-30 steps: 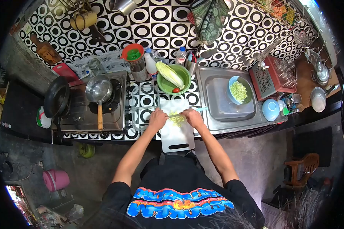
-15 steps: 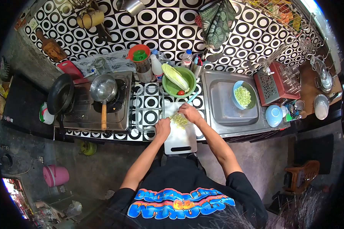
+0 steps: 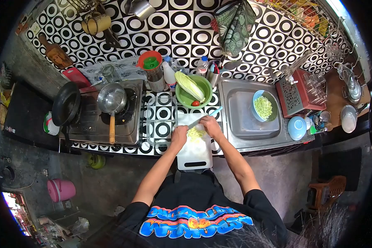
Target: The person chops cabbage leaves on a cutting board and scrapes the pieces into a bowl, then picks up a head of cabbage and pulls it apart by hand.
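Observation:
A knife with a light blue handle (image 3: 215, 111) slants over a white chopping board (image 3: 194, 158). My right hand (image 3: 211, 126) is closed around the knife near where handle and blade meet, the handle poking out past it. My left hand (image 3: 179, 136) is closed at the tip end of the blade, its fingertips partly hidden. Finely chopped pale green cabbage (image 3: 197, 133) lies on the board between my hands, under the blade. Just beyond the board, a green bowl (image 3: 210, 87) holds a napa cabbage (image 3: 189, 87) and a red tomato (image 3: 195, 103).
At right, a blue bowl (image 3: 256, 108) of chopped cabbage stands in the steel sink (image 3: 228, 138). A clear glass dish (image 3: 161, 120) sits left of the board. Further left, a stove (image 3: 87, 128) carries a saucepan (image 3: 112, 97) and a black frying pan (image 3: 67, 103).
The knife handle has swung lower and to the right, so the blade lies flatter. My right hand has shifted slightly right, and my left hand slightly right and down.

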The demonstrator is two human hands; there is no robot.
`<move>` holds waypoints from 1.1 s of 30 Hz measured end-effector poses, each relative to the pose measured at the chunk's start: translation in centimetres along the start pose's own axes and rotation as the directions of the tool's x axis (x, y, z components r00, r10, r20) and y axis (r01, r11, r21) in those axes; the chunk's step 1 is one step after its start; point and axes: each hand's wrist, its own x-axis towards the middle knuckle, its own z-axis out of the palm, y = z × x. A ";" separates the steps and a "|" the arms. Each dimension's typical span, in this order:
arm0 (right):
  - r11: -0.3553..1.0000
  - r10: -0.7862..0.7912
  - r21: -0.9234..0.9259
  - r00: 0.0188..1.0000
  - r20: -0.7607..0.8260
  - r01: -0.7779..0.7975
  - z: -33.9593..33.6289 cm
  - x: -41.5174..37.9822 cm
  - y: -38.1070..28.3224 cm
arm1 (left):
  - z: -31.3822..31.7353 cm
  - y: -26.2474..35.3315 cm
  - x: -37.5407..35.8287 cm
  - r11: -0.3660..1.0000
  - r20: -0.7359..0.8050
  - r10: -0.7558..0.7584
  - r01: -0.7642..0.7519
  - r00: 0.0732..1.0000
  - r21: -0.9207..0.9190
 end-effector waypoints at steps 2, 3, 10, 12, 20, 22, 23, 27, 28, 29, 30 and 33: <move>0.999 0.006 -0.043 1.000 0.007 -0.006 -0.7 -1.1 -0.1 | 0.3 -0.2 -0.7 0.990 -0.096 0.107 -0.114 0.990 -0.078; 0.998 0.023 -0.055 1.000 0.017 -0.022 -1.4 -1.5 -0.3 | 0.4 -0.3 -1.4 0.978 -0.145 0.155 -0.172 0.977 -0.114; 0.985 0.171 0.004 0.984 -0.054 -0.171 -5.3 -4.9 -3.2 | -1.3 0.0 -8.7 0.938 -0.101 0.006 -0.041 0.995 -0.346; 0.935 0.333 0.152 0.940 -0.073 -0.320 -5.2 -6.0 -4.5 | -1.0 -0.6 -10.0 0.952 -0.064 -0.029 0.008 0.998 -0.304; 0.485 0.814 0.576 0.580 -0.022 -0.659 0.9 -13.6 -8.2 | 3.6 -0.7 -12.4 0.974 -0.174 -0.089 0.049 0.981 -0.223; 0.431 0.837 0.608 0.548 0.007 -0.667 2.3 -15.6 -8.2 | 4.2 -0.4 -13.1 0.972 -0.182 -0.105 0.063 0.978 -0.225; 0.405 0.847 0.625 0.532 0.020 -0.668 2.9 -16.3 -8.0 | 4.3 -0.2 -13.4 0.972 -0.187 -0.111 0.068 0.976 -0.225; 0.318 0.857 0.709 0.510 0.069 -0.630 4.1 -17.4 -8.3 | 5.1 0.2 -13.4 0.966 -0.227 -0.115 0.056 0.967 -0.251; 0.295 0.867 0.728 0.494 0.068 -0.618 4.3 -17.7 -8.4 | 5.1 0.3 -13.2 0.954 -0.231 -0.146 0.076 0.962 -0.290; 0.273 0.875 0.748 0.480 0.068 -0.605 4.4 -18.0 -8.4 | 4.9 0.4 -12.8 0.940 -0.236 -0.178 0.094 0.955 -0.327; 0.252 0.881 0.768 0.467 0.069 -0.589 4.3 -17.8 -8.5 | 5.0 0.2 -12.5 0.925 -0.242 -0.209 0.112 0.948 -0.362; 0.233 0.898 0.761 0.434 0.070 -0.606 3.6 -18.1 -8.7 | 5.9 -0.3 -11.6 0.910 -0.248 -0.221 0.107 0.943 -0.401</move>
